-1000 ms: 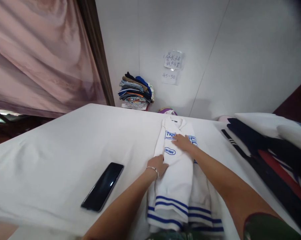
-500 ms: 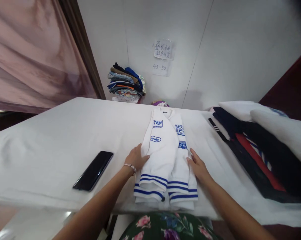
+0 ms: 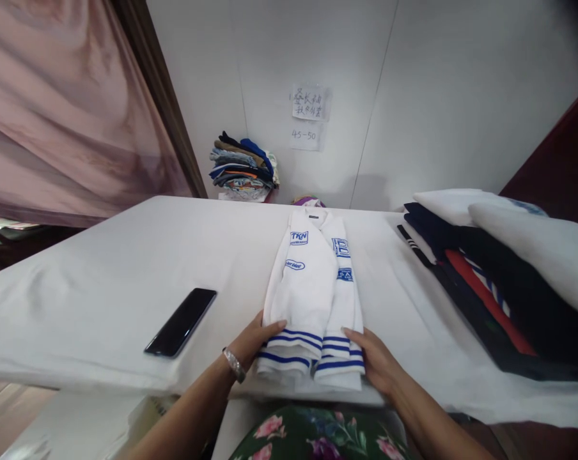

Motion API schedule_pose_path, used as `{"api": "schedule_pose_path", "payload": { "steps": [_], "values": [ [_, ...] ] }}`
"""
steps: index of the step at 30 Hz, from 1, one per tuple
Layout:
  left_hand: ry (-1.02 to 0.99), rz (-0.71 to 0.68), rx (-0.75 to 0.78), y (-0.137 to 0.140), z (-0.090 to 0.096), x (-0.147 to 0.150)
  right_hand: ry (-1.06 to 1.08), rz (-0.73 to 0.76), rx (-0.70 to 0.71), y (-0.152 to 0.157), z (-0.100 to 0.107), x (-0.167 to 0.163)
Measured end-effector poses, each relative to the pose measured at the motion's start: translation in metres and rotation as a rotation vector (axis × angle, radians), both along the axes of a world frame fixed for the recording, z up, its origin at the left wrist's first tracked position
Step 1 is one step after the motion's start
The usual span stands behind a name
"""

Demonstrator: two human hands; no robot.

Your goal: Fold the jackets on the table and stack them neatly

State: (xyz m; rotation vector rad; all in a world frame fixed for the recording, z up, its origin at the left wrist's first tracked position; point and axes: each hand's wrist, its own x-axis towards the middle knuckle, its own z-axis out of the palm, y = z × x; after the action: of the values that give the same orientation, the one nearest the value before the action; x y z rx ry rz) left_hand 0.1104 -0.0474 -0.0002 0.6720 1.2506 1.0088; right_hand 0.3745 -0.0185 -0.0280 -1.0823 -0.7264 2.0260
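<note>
A white jacket (image 3: pixel 308 287) with blue lettered patches and blue-striped cuffs and hem lies folded lengthwise on the white-covered table (image 3: pixel 126 255), its collar toward the wall. My left hand (image 3: pixel 255 338) grips its left edge near the striped cuff, thumb on top and fingers tucked underneath. On the opposite edge, my right hand (image 3: pixel 373 354) holds the cloth the same way, thumb over the stripes. The hem end looks slightly raised at the table's near edge. The fingers under the cloth are hidden.
A black phone (image 3: pixel 181 322) lies left of the jacket. Folded clothes (image 3: pixel 243 169) are stacked against the wall, below paper signs (image 3: pixel 308 118). At the right lies a large pile of dark, red and white garments (image 3: pixel 500 281). A pink curtain (image 3: pixel 68 108) hangs at the left.
Both hands have slid down the jacket's sides toward the hem and now grip it at the cuffs. The hem has drawn in slightly and lifted a little.
</note>
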Motion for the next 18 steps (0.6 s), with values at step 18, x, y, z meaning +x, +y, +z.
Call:
{"api": "schedule_pose_path", "payload": {
  "steps": [18],
  "values": [
    [0.278, -0.171, -0.067, -0.014, 0.027, -0.127, 0.001, -0.029, 0.064, 0.093, -0.004, -0.049]
  ]
}}
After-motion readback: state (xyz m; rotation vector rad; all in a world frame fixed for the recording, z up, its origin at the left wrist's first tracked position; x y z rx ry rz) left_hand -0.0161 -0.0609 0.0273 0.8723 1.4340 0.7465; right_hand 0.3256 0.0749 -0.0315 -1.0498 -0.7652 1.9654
